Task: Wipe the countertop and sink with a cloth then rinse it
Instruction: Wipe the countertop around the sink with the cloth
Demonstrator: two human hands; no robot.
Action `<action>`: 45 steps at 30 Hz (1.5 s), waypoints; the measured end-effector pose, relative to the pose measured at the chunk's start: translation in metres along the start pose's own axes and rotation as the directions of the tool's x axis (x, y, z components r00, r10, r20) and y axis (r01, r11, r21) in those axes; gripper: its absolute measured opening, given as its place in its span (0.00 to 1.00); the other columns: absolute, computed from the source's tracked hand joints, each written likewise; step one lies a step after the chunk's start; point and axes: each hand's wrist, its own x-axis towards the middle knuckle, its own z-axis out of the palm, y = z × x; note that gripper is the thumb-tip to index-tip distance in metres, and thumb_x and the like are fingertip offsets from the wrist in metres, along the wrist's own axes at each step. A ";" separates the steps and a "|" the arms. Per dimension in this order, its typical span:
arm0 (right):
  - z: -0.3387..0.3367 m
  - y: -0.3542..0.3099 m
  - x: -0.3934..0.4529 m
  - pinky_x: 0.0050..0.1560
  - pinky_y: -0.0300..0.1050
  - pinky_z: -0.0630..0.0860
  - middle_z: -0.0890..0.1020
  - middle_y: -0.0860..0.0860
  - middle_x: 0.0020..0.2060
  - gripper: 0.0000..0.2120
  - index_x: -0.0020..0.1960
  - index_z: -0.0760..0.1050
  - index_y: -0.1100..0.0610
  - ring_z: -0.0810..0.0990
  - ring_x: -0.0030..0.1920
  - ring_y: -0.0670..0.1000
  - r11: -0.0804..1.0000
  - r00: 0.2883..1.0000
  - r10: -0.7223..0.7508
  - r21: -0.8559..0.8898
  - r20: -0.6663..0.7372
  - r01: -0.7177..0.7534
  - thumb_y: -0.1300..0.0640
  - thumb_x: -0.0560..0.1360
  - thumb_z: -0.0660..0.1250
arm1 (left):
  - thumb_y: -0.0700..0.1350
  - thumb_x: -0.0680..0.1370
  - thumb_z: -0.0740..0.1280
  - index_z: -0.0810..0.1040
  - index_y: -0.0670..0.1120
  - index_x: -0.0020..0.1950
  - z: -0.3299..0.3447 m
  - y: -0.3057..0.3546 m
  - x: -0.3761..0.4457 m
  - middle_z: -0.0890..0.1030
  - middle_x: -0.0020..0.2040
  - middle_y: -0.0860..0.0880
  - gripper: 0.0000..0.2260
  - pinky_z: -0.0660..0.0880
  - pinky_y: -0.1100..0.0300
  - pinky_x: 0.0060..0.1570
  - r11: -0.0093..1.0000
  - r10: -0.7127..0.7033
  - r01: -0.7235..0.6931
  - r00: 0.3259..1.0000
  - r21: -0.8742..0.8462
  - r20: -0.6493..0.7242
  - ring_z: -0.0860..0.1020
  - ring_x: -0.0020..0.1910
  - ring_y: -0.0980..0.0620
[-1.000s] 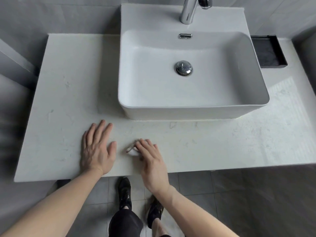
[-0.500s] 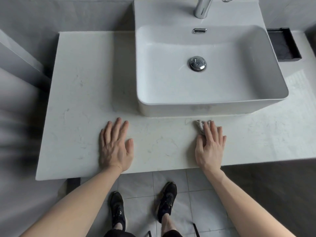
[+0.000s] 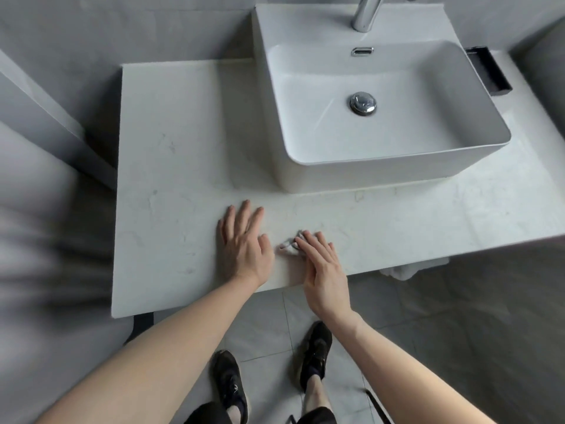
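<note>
I saw the small white cloth (image 3: pixel 289 246) bunched on the countertop (image 3: pixel 171 191), pinned under the straight fingertips of the right hand (image 3: pixel 321 267), which pressed rather than gripped it. Just beside those fingers the left hand (image 3: pixel 244 243) lay flat, fingers spread and relaxed. Beyond both sets of fingertips stood the white sink (image 3: pixel 305 172), its chrome drain (image 3: pixel 363 102) further back

Soft, even daylight — left edge smeared, wide-angle bowing.

Grey walls (image 3: pixel 153 29) meet a grey tiled floor (image 3: pixel 443 316).
</note>
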 end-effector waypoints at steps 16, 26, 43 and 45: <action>0.007 -0.012 0.033 0.80 0.63 0.51 0.61 0.51 0.82 0.26 0.79 0.65 0.48 0.53 0.82 0.60 0.957 0.960 0.252 -0.116 -0.126 -0.266 0.60 0.83 0.60 | 0.57 0.80 0.55 0.61 0.55 0.80 -0.119 -0.198 -0.015 0.68 0.78 0.51 0.28 0.65 0.47 0.72 0.827 -0.447 0.422 0.894 -0.371 0.023 0.68 0.75 0.46; 0.129 -0.151 -0.012 0.80 0.54 0.53 0.64 0.45 0.80 0.27 0.78 0.68 0.47 0.56 0.82 0.55 0.957 0.948 -0.279 -0.039 0.156 0.288 0.62 0.80 0.62 | 0.59 0.82 0.54 0.70 0.49 0.78 -0.097 -0.208 -0.017 0.72 0.76 0.46 0.27 0.65 0.53 0.71 0.608 -0.629 0.553 0.774 -0.570 0.080 0.70 0.74 0.42; -0.040 0.019 0.065 0.79 0.58 0.62 0.68 0.50 0.79 0.23 0.77 0.71 0.52 0.62 0.80 0.55 0.934 0.938 0.288 -0.161 -0.190 -0.320 0.62 0.84 0.56 | 0.59 0.83 0.49 0.72 0.52 0.74 -0.092 -0.215 -0.019 0.78 0.69 0.42 0.24 0.73 0.43 0.63 0.786 -0.533 0.477 0.845 -0.392 -0.041 0.75 0.65 0.35; -0.026 0.021 0.062 0.81 0.58 0.55 0.63 0.50 0.81 0.25 0.79 0.66 0.50 0.56 0.82 0.57 0.913 0.924 0.326 -0.188 -0.202 -0.363 0.62 0.83 0.55 | 0.56 0.85 0.50 0.72 0.52 0.74 -0.094 -0.212 -0.019 0.79 0.68 0.40 0.22 0.72 0.43 0.61 0.804 -0.529 0.476 0.847 -0.357 -0.060 0.75 0.64 0.33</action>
